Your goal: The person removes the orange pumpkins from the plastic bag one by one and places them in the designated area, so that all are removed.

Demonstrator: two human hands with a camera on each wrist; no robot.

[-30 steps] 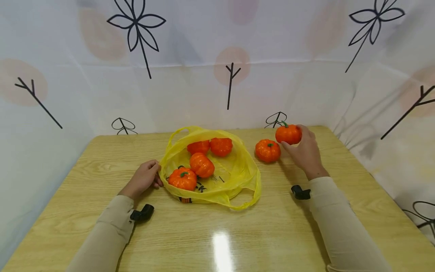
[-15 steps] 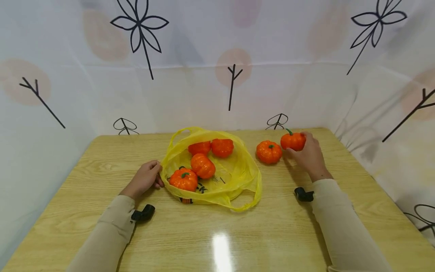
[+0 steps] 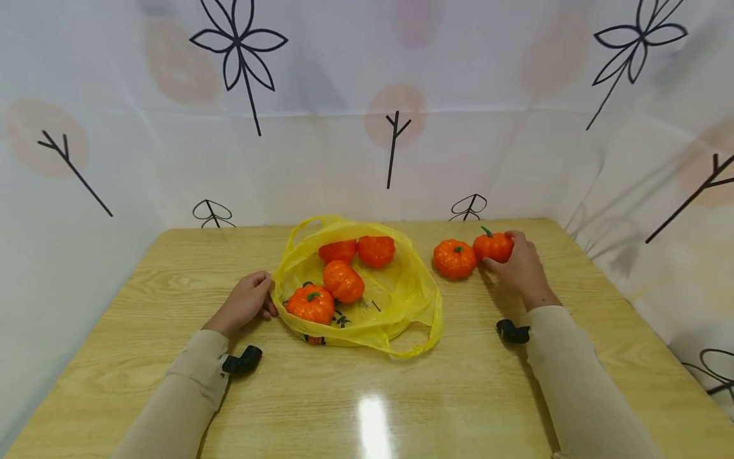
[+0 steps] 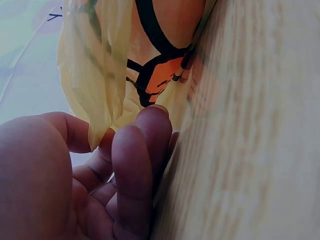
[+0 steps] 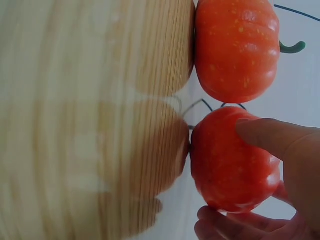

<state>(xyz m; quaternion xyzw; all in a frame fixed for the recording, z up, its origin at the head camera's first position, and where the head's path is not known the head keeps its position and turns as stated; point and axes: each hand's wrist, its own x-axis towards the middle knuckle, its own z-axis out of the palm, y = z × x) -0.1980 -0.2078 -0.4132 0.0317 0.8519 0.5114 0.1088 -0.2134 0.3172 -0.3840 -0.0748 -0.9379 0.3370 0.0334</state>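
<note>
One held pumpkin (image 3: 493, 247) is right of the yellow bag (image 3: 414, 311) in the head view, stem upward, within the right hand (image 3: 520, 271), the nearer hand; a loose pumpkin (image 3: 455, 260) sits between it and the bag. Four more pumpkins (image 3: 343, 282) show inside the bag. The left hand (image 3: 246, 299) is at the bag's left, the wooden desk (image 3: 292, 401) beneath, a patterned cloth (image 3: 321, 159) behind. In the left wrist view, its thumb and fingers pinch the bag's edge. In the right wrist view, thumb and fingers curve round the held pumpkin; whether it touches the desk is unclear.
</note>
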